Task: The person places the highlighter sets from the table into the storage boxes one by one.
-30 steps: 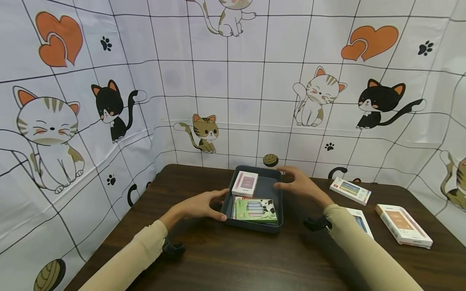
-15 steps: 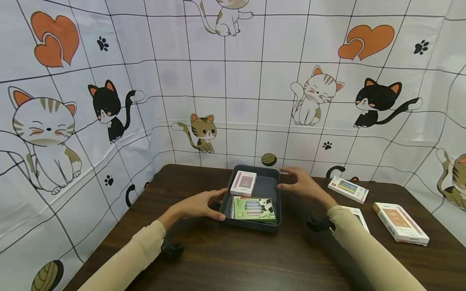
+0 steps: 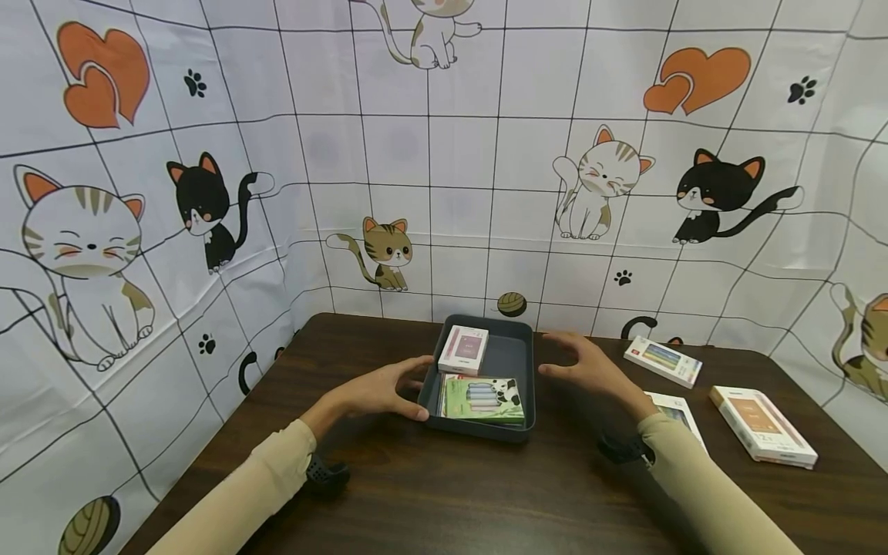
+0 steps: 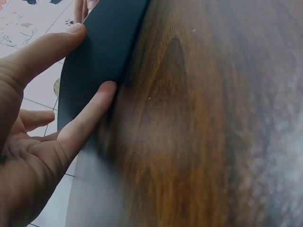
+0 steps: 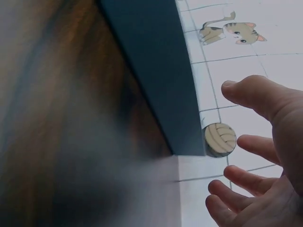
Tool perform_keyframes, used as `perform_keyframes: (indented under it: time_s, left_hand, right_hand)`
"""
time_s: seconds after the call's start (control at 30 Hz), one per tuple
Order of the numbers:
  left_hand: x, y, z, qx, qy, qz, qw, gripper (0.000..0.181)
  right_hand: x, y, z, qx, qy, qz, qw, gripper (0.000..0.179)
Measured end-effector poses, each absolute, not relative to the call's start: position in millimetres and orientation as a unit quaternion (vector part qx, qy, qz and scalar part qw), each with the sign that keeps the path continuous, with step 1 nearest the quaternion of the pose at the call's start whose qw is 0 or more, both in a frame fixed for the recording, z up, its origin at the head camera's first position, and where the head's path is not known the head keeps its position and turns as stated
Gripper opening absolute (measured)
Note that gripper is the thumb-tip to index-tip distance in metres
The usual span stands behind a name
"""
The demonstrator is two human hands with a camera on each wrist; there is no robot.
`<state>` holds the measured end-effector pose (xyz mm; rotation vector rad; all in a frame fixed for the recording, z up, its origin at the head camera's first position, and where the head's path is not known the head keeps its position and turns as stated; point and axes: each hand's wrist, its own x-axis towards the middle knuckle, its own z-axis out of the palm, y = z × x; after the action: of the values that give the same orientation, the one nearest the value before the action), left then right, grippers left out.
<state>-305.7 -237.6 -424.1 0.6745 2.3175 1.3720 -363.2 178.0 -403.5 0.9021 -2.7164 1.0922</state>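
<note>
A dark grey tray stands on the table, holding a white box with a pink panel at its back left. At its front lies a green pack with a panda and pastel sticks pictured on it, on top of other thin packs. My left hand touches the tray's left side with thumb and fingers spread; in the left wrist view, fingertips rest on the tray's outer wall. Beside the right side, my right hand hovers with fingers spread, apart from the wall in the right wrist view.
To the right on the dark wooden table lie a flat white box with coloured sticks pictured, a white box with an orange panel, and another white box partly behind my right sleeve. A cat-print cloth hangs behind.
My right hand has drawn away from the tray's right side, moving slightly right. The left hand stays at the left side, and the tray and its contents keep their places.
</note>
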Motion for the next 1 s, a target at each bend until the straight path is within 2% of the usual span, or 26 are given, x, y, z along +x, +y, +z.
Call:
perform_keyframes:
  time_s: [0.27,0.47,0.8,1.0]
  left_hand:
    - [-306.0,-235.8,-419.2,0.236,0.847,0.448,0.159,0.102]
    - [-307.4,-235.2,-417.9,0.233,0.845,0.453,0.161,0.099]
    - [-306.8,-233.2,-420.0,0.215,0.794,0.531,0.203,0.097]
    - [-304.6,-233.4,-420.8,0.209,0.788,0.539,0.211,0.099]
  right_hand:
    - [-356.6,195.3,-409.8,0.284,-0.89,0.353,0.048,0.068]
    - [-348.8,204.4,-411.3,0.289,-0.893,0.342,0.052,0.066]
    - [-334.7,226.1,-412.5,0.276,-0.912,0.296,0.07,0.07]
    - [-328.8,240.6,-418.9,0.276,-0.918,0.274,0.075,0.071]
